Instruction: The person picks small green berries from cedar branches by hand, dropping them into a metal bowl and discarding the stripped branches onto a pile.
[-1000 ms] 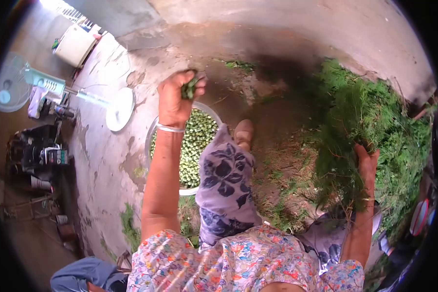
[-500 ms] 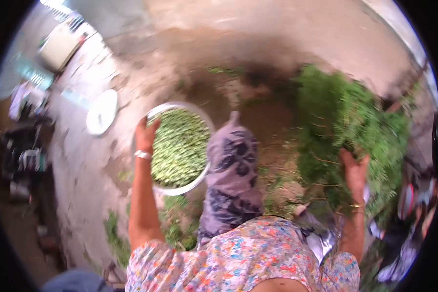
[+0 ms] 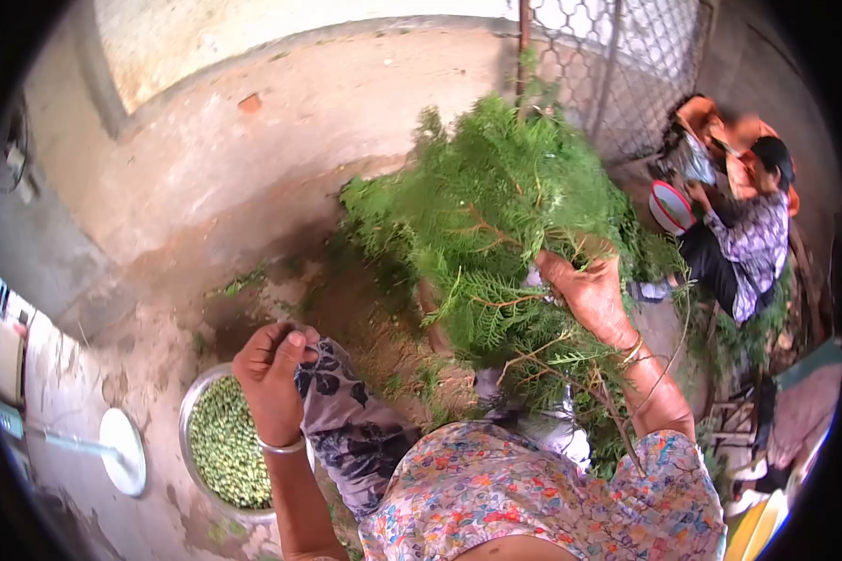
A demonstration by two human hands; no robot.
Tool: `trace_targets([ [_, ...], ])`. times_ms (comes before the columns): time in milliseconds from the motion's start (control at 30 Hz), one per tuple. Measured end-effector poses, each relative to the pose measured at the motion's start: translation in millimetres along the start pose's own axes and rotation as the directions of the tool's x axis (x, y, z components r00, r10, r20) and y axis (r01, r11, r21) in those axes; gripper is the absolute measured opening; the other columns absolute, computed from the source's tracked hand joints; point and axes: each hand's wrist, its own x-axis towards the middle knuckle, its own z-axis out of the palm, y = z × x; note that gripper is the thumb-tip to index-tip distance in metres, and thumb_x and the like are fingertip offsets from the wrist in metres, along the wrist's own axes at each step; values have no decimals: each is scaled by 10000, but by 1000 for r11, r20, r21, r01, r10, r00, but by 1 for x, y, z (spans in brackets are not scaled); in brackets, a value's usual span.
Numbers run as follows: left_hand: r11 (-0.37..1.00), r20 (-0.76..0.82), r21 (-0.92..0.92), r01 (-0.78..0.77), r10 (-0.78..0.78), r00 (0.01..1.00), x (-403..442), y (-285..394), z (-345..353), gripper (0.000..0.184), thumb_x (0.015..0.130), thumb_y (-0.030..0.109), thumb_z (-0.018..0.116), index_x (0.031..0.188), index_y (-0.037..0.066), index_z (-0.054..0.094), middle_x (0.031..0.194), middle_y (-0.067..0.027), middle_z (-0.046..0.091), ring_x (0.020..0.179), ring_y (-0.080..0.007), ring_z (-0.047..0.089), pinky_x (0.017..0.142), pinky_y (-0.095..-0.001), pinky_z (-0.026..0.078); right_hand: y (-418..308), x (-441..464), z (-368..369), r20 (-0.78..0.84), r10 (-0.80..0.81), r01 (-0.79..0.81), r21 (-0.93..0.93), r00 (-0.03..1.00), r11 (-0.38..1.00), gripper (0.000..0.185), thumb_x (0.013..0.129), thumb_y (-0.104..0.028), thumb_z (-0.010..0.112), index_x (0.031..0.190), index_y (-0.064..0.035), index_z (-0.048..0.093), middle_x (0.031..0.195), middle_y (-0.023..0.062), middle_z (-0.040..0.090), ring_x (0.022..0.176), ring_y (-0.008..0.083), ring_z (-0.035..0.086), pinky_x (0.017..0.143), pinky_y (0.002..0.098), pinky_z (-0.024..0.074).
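Observation:
A leafy green branch (image 3: pixel 496 224) with feathery foliage is gripped by my right hand (image 3: pixel 589 290), its twigs spreading over my right leg. My left hand (image 3: pixel 276 374) is closed, thumb against curled fingers, above my left knee; whatever it may hold is too small to name. Just left of and below that hand, a round metal basin (image 3: pixel 185 439) holds many small green pieces (image 3: pixel 225 449). Part of the basin's right side lies behind my left hand and forearm.
Two people (image 3: pixel 744 215) sit at the right by a white bowl with a red rim (image 3: pixel 672 208). Behind them is a wire mesh fence (image 3: pixel 617 65). A pale fan base (image 3: pixel 122 453) stands on the left. More greenery (image 3: pixel 767 327) lies at the right.
The view has swung to the right, bringing the people and fence in. My left hand went down to the basin, then rose away from it. The branch is now raised in front of me.

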Motion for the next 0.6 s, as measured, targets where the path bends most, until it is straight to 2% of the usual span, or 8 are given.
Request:
trace_targets([
  [100,1000,82,-14,24,-23,996,-9,-1,22,171,839,95,622,886,-69,634,770,-97,661,669,-127,606,631,-249,501,0,-5,-22,-78,-129,119,-117,989,986,135,824,-39,652,934,35,626,810,21,650,740,62,549,625,235,460],
  [167,999,134,8,32,-33,990,-16,-6,34,166,836,86,621,891,-71,633,779,-107,665,677,-134,616,632,-246,503,14,-6,-38,-62,-259,229,-299,964,926,233,774,-26,642,992,44,602,757,94,644,679,144,590,620,285,474],
  [233,996,253,9,90,-90,963,-24,-9,48,179,849,103,599,889,-70,627,807,-126,666,705,-155,629,620,-258,507,30,-7,-56,254,-446,513,-401,858,759,339,758,-108,691,1044,40,586,832,119,644,710,224,608,680,341,487],
  [267,991,296,-4,133,-126,947,-29,-15,54,190,847,91,584,952,-65,617,842,-139,664,754,-187,647,652,-274,524,32,-16,-61,321,-384,501,-545,866,673,440,683,-100,690,1076,48,562,851,140,636,743,311,605,705,398,481],
  [300,989,302,7,145,-140,943,-32,-21,65,190,847,91,584,952,-65,617,842,-139,664,754,-187,647,652,-274,524,37,-18,-58,368,-402,544,-519,839,659,522,591,-90,670,1072,71,547,765,143,597,700,350,567,686,436,460],
  [367,914,434,-153,376,-280,856,-40,-36,86,282,821,53,613,1068,-76,566,942,-144,652,827,-205,647,681,-283,526,73,-35,-40,371,-516,634,-515,772,577,454,651,-41,615,1082,72,523,572,112,491,505,309,502,535,428,419],
  [500,741,462,-236,629,-484,743,-62,-117,110,436,801,41,625,1193,-83,479,1025,-141,613,890,-226,627,703,-316,531,149,-99,-9,566,-244,610,-659,787,439,546,604,-64,591,1125,81,515,652,84,505,611,251,537,642,374,428],
  [600,650,279,-31,759,-724,631,-73,-148,103,505,770,43,656,1216,-91,461,1033,-124,580,897,-200,591,691,-338,533,161,-128,-2,473,-75,421,-687,878,593,622,607,-45,595,1214,31,479,759,136,528,700,296,546,710,407,422],
])
